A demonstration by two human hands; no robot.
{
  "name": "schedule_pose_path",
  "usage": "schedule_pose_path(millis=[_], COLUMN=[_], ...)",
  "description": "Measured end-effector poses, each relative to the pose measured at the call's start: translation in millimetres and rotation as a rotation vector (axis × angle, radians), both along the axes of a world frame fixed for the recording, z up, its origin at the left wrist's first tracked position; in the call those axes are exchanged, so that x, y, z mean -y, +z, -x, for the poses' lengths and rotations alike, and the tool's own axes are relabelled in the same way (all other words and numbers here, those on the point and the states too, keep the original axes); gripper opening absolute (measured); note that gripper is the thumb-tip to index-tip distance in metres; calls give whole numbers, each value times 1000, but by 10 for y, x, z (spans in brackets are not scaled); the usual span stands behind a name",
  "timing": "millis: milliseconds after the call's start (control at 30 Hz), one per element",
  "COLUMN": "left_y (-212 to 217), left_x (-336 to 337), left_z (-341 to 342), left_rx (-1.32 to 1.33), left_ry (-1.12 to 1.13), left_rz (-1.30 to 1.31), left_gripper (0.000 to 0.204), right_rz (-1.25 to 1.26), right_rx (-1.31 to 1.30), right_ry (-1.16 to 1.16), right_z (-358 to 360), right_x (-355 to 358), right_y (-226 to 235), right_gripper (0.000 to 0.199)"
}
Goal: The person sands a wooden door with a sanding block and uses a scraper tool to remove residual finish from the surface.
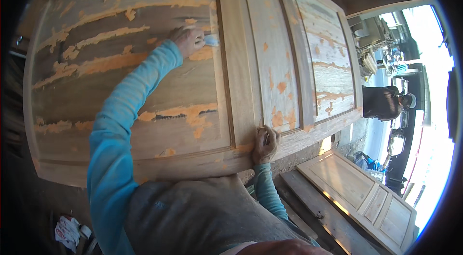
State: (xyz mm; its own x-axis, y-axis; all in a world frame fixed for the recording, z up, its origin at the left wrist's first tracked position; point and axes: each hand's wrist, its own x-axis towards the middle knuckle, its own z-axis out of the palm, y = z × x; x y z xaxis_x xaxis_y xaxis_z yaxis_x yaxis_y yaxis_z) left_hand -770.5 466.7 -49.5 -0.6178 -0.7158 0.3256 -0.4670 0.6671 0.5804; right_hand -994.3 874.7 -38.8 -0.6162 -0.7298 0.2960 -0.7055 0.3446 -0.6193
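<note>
Pale wooden door (144, 86) streaked with orange filler patches (sleeves (115, 125) bright turquoise)

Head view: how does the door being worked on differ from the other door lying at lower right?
The worked door is blotched with orange filler patches; the lower-right door looks clean, pale wood. The worked door fills most of the view under both hands, the left hand pressing a small scraper, the right hand gripping its edge; the lower-right door lies untouched. Both are panelled wooden doors.
</note>
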Motion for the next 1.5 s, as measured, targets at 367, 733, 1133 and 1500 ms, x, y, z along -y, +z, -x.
schedule_pose_path(millis=[367, 733, 1133, 1500], left_y=[-20, 18, 98, 167], left_x=[-456, -479, -944, -2561], left_z=[-12, -54, -207, -170], left_rx=[-45, 67, -28, -720], left_ry=[81, 100, 29, -72], left_rz=[-117, -165, -226, -943], left_gripper=[17, 16, 23, 29], right_rz=[-29, -64, -378, -62], right_rx=[-152, -148, -356, 631], right_ry=[-1, -100, 9, 252], right_z=[22, -93, -106, -1383], right_x=[-27, 32, 66, 997], right_y=[-63, -100, 221, 518], right_gripper=[16, 20, 32, 50])
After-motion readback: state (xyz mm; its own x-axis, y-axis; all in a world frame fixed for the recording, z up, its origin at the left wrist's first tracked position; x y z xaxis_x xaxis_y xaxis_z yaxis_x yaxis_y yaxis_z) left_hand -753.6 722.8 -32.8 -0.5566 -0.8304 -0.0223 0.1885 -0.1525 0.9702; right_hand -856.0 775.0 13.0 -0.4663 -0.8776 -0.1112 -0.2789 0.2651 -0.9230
